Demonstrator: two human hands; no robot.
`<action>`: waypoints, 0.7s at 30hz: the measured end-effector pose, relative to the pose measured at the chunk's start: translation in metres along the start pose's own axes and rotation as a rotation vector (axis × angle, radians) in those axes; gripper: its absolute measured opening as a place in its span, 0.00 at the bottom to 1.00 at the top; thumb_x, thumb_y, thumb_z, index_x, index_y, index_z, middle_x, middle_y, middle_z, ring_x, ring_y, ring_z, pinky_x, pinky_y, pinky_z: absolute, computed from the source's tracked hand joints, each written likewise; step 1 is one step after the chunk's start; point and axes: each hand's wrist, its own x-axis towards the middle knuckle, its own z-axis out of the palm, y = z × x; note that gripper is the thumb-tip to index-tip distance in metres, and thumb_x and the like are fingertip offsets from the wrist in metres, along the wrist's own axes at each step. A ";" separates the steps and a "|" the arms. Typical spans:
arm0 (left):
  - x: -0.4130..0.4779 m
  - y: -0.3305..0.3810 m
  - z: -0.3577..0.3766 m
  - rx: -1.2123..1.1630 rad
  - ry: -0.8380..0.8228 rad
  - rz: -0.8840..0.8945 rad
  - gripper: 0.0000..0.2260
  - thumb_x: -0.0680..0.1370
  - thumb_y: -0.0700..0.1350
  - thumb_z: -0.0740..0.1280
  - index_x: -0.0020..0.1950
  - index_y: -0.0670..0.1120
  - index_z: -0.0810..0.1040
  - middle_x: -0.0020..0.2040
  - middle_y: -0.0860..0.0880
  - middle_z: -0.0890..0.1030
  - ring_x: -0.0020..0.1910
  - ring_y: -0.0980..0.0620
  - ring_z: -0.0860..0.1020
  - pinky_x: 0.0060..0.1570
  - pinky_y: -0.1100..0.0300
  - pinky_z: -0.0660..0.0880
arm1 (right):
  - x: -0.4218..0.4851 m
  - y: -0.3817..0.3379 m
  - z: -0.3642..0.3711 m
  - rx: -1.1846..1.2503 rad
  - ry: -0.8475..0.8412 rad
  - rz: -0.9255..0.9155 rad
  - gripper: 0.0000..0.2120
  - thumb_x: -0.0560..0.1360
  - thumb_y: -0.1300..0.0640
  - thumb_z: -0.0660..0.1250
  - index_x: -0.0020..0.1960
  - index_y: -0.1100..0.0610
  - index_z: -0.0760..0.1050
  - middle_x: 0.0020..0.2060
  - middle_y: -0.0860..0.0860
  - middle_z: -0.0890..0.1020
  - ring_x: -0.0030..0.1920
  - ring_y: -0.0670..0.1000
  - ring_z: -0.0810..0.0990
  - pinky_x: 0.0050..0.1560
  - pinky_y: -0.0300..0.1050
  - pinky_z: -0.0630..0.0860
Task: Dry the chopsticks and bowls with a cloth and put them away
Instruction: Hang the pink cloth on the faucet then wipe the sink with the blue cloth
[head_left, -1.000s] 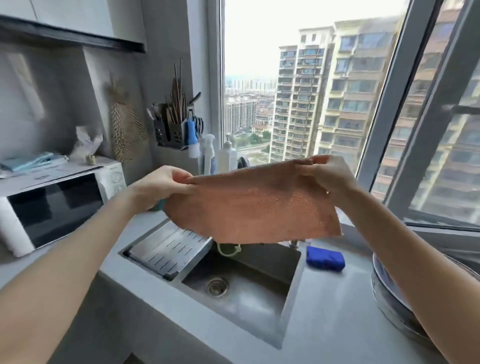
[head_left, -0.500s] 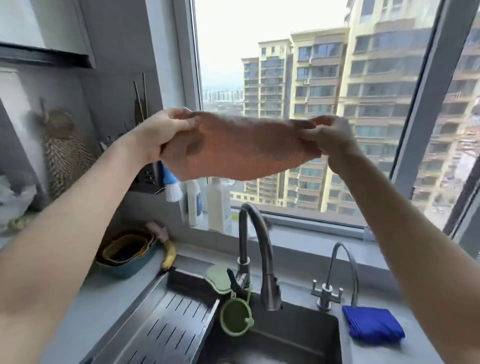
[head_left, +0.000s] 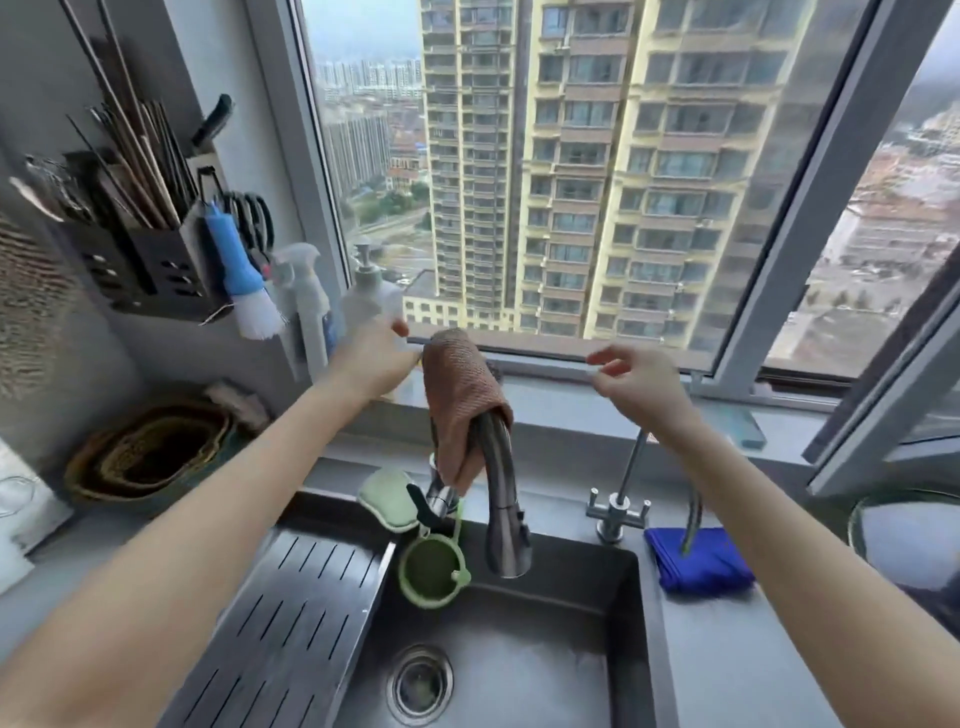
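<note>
Apparently near done: brown waffle cloth (head_left: 457, 384) draped over curved steel faucet (head_left: 503, 478); right hand (head_left: 639, 384) spread, empty; left hand (head_left: 371, 361) grip unclear.

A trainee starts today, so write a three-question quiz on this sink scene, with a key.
1. True or false: the brown cloth lies flat in the bottom of the sink.
2. What lies on the counter just right of the sink? A. a blue cloth B. a red plate C. a yellow sponge
3. Fill in: the right hand holds ____.

Key
1. False: it is draped over the faucet.
2. A
3. nothing
</note>
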 end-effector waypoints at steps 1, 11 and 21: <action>-0.007 0.013 0.000 -0.010 0.079 0.088 0.13 0.77 0.47 0.66 0.58 0.43 0.75 0.52 0.42 0.80 0.52 0.42 0.79 0.52 0.52 0.75 | -0.012 0.009 -0.011 0.055 0.059 0.000 0.07 0.72 0.59 0.69 0.50 0.54 0.81 0.38 0.53 0.83 0.42 0.54 0.82 0.48 0.50 0.78; -0.107 0.148 0.124 -0.260 -0.145 0.616 0.06 0.77 0.44 0.66 0.50 0.47 0.81 0.43 0.50 0.83 0.42 0.53 0.80 0.45 0.55 0.78 | -0.121 0.211 -0.034 -0.233 0.149 0.550 0.12 0.75 0.55 0.64 0.57 0.56 0.77 0.53 0.56 0.82 0.53 0.59 0.79 0.52 0.48 0.72; -0.156 0.077 0.254 -0.060 -0.494 0.392 0.06 0.76 0.44 0.64 0.47 0.47 0.81 0.42 0.51 0.80 0.40 0.54 0.78 0.45 0.55 0.76 | -0.087 0.321 0.017 -1.098 -0.645 -0.095 0.36 0.76 0.60 0.60 0.77 0.45 0.45 0.77 0.55 0.52 0.75 0.61 0.53 0.73 0.59 0.50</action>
